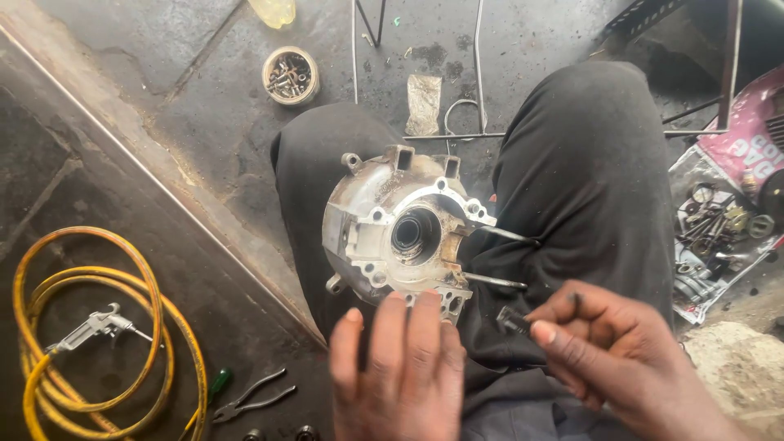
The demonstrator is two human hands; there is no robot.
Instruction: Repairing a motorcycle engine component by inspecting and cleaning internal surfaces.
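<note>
Two hands work at six o'clock: our left hand (400, 367) lies flat, fingers apart, steadying the engine casing (400, 229) on our lap; our right hand (604, 351) pinches a small dark part (513, 320), likely needing alignment with the casing.

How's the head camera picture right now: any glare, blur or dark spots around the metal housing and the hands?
Head view: even daylight, soft shadows. The metal housing is sharp, with mild sheen but no blown glare; its central bore is dark. The left hand and right hand near the bottom edge look slightly soft. The top right corner is dim.
</note>
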